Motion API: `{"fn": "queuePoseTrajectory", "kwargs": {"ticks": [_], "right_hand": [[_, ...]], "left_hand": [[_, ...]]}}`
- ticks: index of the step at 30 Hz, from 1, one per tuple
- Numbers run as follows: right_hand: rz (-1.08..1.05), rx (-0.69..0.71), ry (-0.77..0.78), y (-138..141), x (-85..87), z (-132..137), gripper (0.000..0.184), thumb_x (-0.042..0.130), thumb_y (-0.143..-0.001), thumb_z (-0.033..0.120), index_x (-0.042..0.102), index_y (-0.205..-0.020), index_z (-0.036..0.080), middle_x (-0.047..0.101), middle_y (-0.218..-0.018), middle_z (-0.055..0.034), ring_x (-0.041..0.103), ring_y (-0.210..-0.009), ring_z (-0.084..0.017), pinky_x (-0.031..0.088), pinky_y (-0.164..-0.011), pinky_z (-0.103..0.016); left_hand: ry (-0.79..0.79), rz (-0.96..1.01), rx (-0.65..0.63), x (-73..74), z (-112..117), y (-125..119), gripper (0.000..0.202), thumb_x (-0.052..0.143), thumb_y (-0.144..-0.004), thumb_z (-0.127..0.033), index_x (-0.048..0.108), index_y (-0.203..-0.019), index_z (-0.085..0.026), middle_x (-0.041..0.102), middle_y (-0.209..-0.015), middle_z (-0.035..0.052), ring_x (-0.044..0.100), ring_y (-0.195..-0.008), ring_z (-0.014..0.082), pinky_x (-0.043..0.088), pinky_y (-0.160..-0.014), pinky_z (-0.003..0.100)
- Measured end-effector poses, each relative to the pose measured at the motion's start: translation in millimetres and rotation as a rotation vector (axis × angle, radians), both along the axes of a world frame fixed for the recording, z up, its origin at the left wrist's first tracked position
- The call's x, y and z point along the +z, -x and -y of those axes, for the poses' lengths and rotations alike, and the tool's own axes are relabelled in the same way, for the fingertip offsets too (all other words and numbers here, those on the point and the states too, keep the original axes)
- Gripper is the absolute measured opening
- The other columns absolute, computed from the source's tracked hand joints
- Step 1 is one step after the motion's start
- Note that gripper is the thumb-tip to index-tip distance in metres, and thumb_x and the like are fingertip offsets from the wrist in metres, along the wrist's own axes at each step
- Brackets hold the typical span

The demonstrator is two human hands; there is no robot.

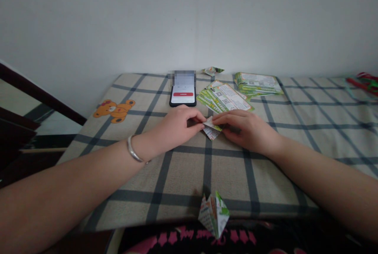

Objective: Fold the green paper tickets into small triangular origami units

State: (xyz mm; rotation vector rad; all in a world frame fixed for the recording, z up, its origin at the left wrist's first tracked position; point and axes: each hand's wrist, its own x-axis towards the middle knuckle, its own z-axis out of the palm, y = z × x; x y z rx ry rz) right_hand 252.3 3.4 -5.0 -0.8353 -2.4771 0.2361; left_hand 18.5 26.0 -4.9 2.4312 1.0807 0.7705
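My left hand [174,126] and my right hand [245,128] meet over a small folded piece of printed paper [212,130] lying on the checked cloth [165,175]. Both hands pinch its edges with closed fingers, the left from the left side, the right from the right. A silver bangle [133,151] sits on my left wrist. A finished folded paper shape [214,214] stands at the near edge of the cloth, close to my body.
A phone [183,90] with a lit screen lies beyond my hands. Green printed leaflets are fanned out [224,98] and stacked [256,82] at the back. Another small folded paper [212,71] lies by the wall. Red and green items [366,82] sit far right.
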Motion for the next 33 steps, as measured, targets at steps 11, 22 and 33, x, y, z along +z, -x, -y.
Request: {"fn": "queuePoseTrajectory", "kwargs": {"ticks": [11,22,33], "right_hand": [[0.068,0.099,-0.002,-8.2,1.2,-2.8,0.028,0.054,-0.091,0.015,0.065,-0.117,0.019,0.069,-0.118,-0.0071,0.064,-0.108,-0.016,0.050,-0.094,-0.032],[0.144,0.210,-0.053,-9.2,8.3,-1.9,0.030,0.049,-0.094,0.013,0.066,-0.118,0.016,0.067,-0.123,-0.0096,0.063,-0.108,-0.020,0.051,-0.091,-0.036],[0.139,0.188,-0.039,-10.1,6.1,-1.4,0.029,0.052,-0.092,0.013,0.068,-0.115,0.020,0.069,-0.119,-0.0073,0.064,-0.105,-0.019,0.052,-0.090,-0.037]], "left_hand": [[-0.295,-0.140,-0.179,-0.3,-5.6,7.7,0.009,0.068,-0.084,-0.024,0.074,-0.090,-0.022,0.071,-0.082,0.0015,0.060,-0.086,0.0180,0.047,-0.079,0.033],[-0.532,-0.286,-0.289,4.7,-0.4,7.7,0.023,0.051,-0.094,-0.020,0.073,-0.090,-0.021,0.072,-0.087,0.0007,0.058,-0.091,0.0188,0.046,-0.083,0.034],[-0.504,-0.367,-0.252,4.5,1.7,6.8,0.018,0.051,-0.093,-0.023,0.070,-0.094,-0.021,0.070,-0.091,0.0027,0.058,-0.097,0.0205,0.045,-0.089,0.037]]}}
